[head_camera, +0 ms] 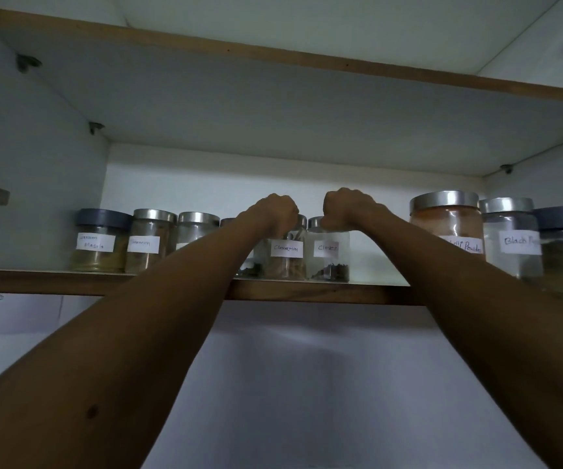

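- Biggest thing first: white cabinet shelf (pixel 307 294) with a brown wooden front edge, set up high and loaded left to right with a row of labelled spice jars.
- Next, two bare arms stretched up and forward from below: left forearm (pixel 158 316) from the lower left, right forearm (pixel 442 282) from the lower right, both angled in toward the middle of the row.
- Well off to the right: tall glass jar of orange-red powder (pixel 447 221) with a steel lid. Not in play, by the look of it. Same for the grey-lidded glass jar of yellowish masala (pixel 99 245) at the far left.
- Dead centre, side by side and just about touching: small clear glass Cinnamon jar (pixel 285 265) with brown sticks inside, and to its right a small clear glass Cloves jar (pixel 329 265) with dark bits at the bottom. Both upright, long axis vertical, close to the front edge.
- On top of those: left hand (pixel 273 211) clamped down over the top of the Cinnamon jar, fingers curled round it from above. Same deal for the right hand (pixel 344 206) on the Cloves jar. Knuckles close together, not touching.
- Tucked behind the left wrist: another steel-lidded jar (pixel 226 222), mostly hidden.
- Key relation: one jar straight under each hand, same side to same side, no crossing. Probably a small lift, then back toward the body and down past the edge. Tight on the left, so worth minding that hidden neighbour.
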The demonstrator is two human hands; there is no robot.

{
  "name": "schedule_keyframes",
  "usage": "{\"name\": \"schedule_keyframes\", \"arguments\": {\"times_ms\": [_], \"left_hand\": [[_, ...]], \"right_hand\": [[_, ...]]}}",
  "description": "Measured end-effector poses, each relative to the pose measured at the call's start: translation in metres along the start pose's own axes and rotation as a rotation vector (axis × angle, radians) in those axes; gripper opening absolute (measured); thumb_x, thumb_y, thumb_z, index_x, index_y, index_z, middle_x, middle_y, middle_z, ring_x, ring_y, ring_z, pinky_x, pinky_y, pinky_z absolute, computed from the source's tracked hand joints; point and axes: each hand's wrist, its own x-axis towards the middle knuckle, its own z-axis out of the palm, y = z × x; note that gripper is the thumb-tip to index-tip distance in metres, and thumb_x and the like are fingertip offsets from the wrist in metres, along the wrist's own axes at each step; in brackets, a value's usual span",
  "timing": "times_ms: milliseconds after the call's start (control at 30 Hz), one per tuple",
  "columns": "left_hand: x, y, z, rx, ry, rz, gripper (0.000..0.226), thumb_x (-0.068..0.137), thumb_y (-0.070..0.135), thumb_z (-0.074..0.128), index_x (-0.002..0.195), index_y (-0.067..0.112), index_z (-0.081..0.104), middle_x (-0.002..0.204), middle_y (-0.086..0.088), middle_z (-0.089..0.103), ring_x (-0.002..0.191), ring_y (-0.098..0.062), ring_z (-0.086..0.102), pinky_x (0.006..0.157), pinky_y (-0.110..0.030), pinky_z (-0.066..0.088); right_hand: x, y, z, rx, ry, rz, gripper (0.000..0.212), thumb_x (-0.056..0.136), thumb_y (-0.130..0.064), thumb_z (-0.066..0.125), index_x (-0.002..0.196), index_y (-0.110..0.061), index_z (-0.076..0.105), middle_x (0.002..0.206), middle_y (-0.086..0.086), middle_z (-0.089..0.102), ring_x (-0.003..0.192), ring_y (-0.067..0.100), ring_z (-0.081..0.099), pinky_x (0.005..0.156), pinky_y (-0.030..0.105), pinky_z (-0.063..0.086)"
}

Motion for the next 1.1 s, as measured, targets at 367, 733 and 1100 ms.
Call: {"name": "schedule_keyframes", "arguments": {"times_ms": [367,733,1100], "left_hand": [[0.005,0.007,0.013,0.327,-0.166,-0.049,0.037,0.1,0.019,0.03,0.132,0.005,0.042,0.142,-0.011,0.043,0.133,-0.028,0.036,0.114,-0.05,-0.001],[0.003,0.001,0.027,0.316,-0.232,-0.062,0.06,0.099,0.016,0.032,0.149,0.009,-0.001,0.157,-0.008,-0.013,0.145,-0.029,0.0,0.114,-0.053,0.01],[-0.019,0.018,0.012,0.38,0.226,0.16,0.056,0.093,0.015,0.048,0.145,0.011,0.027,0.153,-0.012,0.025,0.141,-0.027,0.023,0.115,-0.042,0.008]], "right_hand": [[0.019,0.005,0.026,0.073,-0.034,0.033,0.04,0.087,-0.026,0.051,0.056,-0.014,0.029,0.06,0.003,0.033,0.053,0.014,0.03,0.055,0.028,0.03],[0.018,0.008,0.038,0.113,-0.03,0.017,0.035,0.09,-0.018,0.046,0.059,-0.01,0.031,0.066,0.003,0.036,0.08,0.024,0.043,0.072,0.033,0.037],[-0.01,-0.006,0.016,-0.184,0.452,-0.127,0.032,0.085,-0.021,0.058,0.114,-0.007,0.058,0.11,0.012,0.059,0.1,0.028,0.056,0.085,0.037,0.042]]}}
